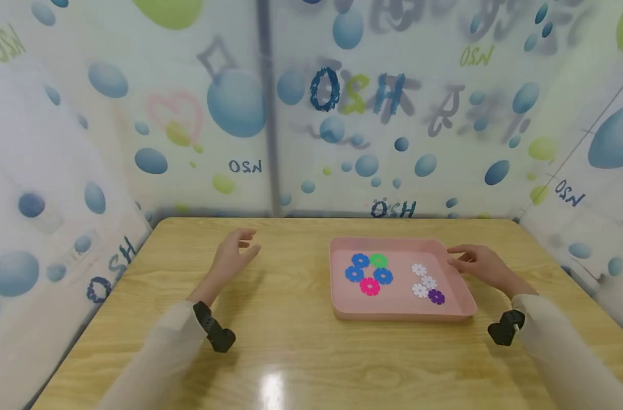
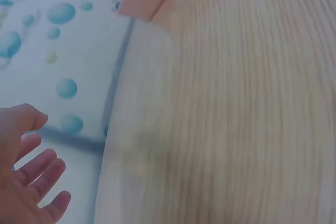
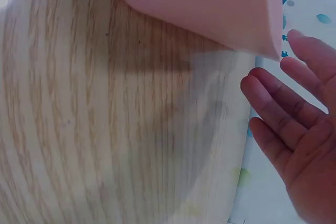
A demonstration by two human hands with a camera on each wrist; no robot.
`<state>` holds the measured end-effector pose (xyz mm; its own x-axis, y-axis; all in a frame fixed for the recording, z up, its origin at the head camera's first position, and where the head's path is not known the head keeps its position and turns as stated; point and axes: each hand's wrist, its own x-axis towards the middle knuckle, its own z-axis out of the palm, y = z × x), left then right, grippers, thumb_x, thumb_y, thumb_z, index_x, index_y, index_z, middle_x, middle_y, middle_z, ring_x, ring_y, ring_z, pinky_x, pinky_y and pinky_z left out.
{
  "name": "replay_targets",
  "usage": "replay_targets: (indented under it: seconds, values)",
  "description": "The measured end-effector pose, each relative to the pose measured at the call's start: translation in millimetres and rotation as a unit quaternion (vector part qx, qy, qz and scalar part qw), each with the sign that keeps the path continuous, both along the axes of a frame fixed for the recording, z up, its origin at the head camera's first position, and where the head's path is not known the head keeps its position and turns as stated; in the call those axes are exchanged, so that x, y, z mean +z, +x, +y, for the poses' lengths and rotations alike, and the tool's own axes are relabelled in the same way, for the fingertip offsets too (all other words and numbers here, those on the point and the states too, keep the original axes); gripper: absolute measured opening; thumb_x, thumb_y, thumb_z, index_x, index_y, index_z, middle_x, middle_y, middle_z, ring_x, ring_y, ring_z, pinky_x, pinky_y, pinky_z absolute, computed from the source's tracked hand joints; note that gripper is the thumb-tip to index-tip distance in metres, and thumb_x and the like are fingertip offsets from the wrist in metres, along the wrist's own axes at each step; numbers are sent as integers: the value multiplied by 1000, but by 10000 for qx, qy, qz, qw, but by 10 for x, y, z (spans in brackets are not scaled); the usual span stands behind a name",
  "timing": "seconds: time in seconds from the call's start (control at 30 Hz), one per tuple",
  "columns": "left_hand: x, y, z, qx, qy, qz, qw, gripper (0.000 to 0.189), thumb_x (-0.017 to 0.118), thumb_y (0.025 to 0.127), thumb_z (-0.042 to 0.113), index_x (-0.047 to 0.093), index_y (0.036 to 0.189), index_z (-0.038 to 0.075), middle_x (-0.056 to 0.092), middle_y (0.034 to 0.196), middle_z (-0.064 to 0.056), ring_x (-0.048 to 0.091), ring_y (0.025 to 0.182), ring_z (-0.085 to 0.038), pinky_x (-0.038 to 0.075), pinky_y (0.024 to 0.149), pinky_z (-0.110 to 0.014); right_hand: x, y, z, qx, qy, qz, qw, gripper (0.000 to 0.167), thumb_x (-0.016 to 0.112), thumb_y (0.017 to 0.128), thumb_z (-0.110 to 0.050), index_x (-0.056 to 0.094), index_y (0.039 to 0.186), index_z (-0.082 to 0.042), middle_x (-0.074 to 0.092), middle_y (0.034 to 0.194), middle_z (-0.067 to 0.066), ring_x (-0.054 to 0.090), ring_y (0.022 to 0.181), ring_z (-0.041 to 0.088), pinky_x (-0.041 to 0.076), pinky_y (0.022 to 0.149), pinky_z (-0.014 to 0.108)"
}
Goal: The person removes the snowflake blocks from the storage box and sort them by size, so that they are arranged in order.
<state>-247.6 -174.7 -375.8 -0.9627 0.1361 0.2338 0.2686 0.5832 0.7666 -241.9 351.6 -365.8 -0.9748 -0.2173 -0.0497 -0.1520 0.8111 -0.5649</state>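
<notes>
A pink tray [image 1: 393, 307] sits on the wooden table, right of the middle in the head view. Flat notched flower-shaped discs lie in it: on its left side blue discs [image 1: 355, 274], a green disc [image 1: 378, 261] and a pink disc [image 1: 370, 286]; on its right side white discs [image 1: 419, 290] and a purple disc [image 1: 437, 296]. My right hand [image 1: 478, 265] is at the tray's right rim, fingertips right by its far corner, fingers relaxed. Well to the left of the tray, my left hand [image 1: 233, 256] hovers over the table with loosely bent fingers and nothing in it.
The wooden table [image 1: 281, 341] reaches back to a curtain-like wall [image 1: 301, 159] printed with blue and green bubbles and letters. Similar printed sheets stand along both sides. Each wrist wears a black strap device [image 1: 214, 327].
</notes>
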Motion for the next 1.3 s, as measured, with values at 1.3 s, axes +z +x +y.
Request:
replay_targets:
  seconds: [1.3]
  values:
    - [182,-415,1731,-2309,-685,-1421,9601,30,64,87,18,61,115,7,60,102,-3,55,94,-17,46,81,-30,-41,-8,-53,-19,102,213,9997,36,63,86,-8,56,117,9,62,90,14,53,76,21,48,64,29]
